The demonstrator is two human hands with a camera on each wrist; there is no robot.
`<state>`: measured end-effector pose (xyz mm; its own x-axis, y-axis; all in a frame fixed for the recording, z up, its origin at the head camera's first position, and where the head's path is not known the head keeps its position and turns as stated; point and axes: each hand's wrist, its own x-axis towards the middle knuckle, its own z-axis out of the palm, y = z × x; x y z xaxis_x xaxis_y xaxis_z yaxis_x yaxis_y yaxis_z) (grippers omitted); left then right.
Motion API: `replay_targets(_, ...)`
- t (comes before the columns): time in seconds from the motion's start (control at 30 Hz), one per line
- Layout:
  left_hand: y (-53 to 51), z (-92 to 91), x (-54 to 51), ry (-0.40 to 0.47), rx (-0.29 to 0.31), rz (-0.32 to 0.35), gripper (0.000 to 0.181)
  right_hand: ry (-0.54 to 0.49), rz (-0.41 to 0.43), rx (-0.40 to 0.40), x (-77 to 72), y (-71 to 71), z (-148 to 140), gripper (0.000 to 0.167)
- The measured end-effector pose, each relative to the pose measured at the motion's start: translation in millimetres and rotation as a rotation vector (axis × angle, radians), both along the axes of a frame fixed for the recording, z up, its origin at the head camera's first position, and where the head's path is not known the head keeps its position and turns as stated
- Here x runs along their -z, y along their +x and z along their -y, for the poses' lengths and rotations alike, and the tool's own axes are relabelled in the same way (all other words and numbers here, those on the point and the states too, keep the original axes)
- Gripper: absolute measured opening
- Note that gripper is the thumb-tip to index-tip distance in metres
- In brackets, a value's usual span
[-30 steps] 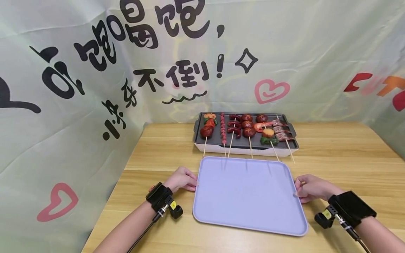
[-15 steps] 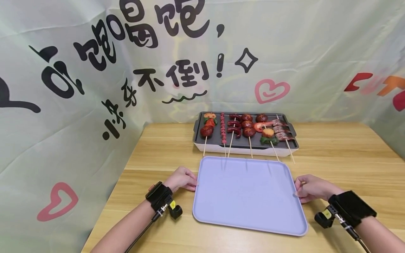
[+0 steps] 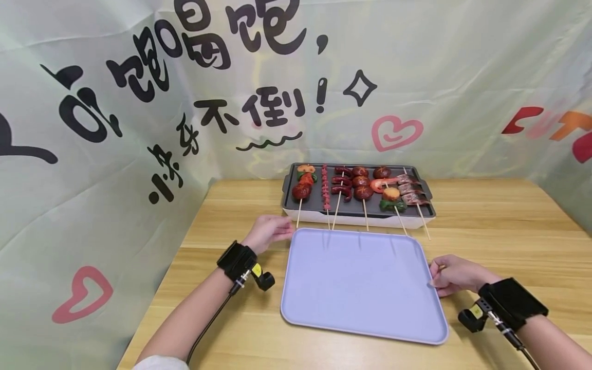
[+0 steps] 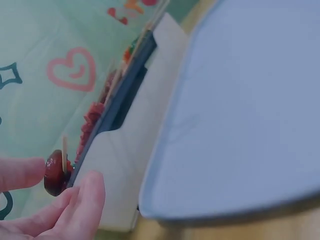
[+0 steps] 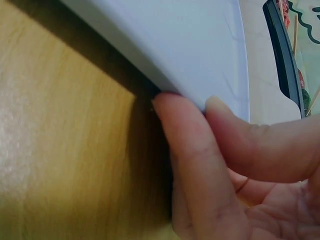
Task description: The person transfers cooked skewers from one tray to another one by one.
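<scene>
A flat lavender tray (image 3: 361, 288) lies on the wooden table in front of the grill. My right hand (image 3: 455, 276) pinches its right rim; in the right wrist view the thumb (image 5: 220, 107) is at the inner side and a finger (image 5: 180, 112) at the outer side. Near the tray's far left corner, my left hand (image 3: 268, 232) reaches toward the stick of the leftmost skewer (image 3: 301, 192), which carries a mushroom, red pieces and a green piece. The left wrist view has its thumb and fingers apart, the mushroom (image 4: 55, 172) showing beyond the gap.
Behind the tray stands a white grill with a dark plate (image 3: 316, 205), its other skewers' sticks jutting over the front edge. A printed cloth (image 3: 259, 154) hangs close behind and at the left. Cabled cameras are strapped to both wrists.
My left hand has left the tray's left rim and moved forward to its far left corner, beside the leftmost skewer's stick. The right hand and the tray have stayed put.
</scene>
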<state>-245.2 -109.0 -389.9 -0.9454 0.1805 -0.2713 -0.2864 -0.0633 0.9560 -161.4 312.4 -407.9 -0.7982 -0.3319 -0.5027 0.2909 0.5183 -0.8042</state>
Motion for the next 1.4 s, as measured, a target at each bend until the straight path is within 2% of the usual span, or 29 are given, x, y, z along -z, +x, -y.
replay_targets(0.1,-9.5,-5.7,-3.6,0.072,-0.022,0.042,0.032,0.002,-0.001,0.002,-0.1,-0.1,0.2,0.01)
replay_targets(0.2,-15.1,-11.1,-6.5,0.089,-0.028,0.075,0.031,-0.003,0.002,0.004,0.2,-0.2,0.2,0.01)
replay_targets(0.37,-19.0,-16.9,-9.5,0.094,0.012,0.109,0.033,-0.01,0.004,0.005,-0.5,0.6,0.3,0.011)
replay_targets(0.6,-24.7,-21.0,-10.6,0.195,0.055,0.164,0.035,-0.01,0.004,0.007,-3.4,1.8,1.2,0.011)
replay_targets(0.73,-26.2,-23.3,-11.7,0.224,0.064,0.2,0.034,-0.012,0.005,0.007,-3.0,1.8,1.1,0.01)
replay_targets(1.03,-27.3,-24.2,-9.6,0.172,0.077,0.176,0.034,-0.012,0.008,0.01,-1.8,1.5,0.6,0.01)
replay_targets(1.4,-26.7,-26.0,-4.8,0.14,0.018,0.142,0.031,-0.004,0.005,0.007,-2.3,2.0,0.3,0.011)
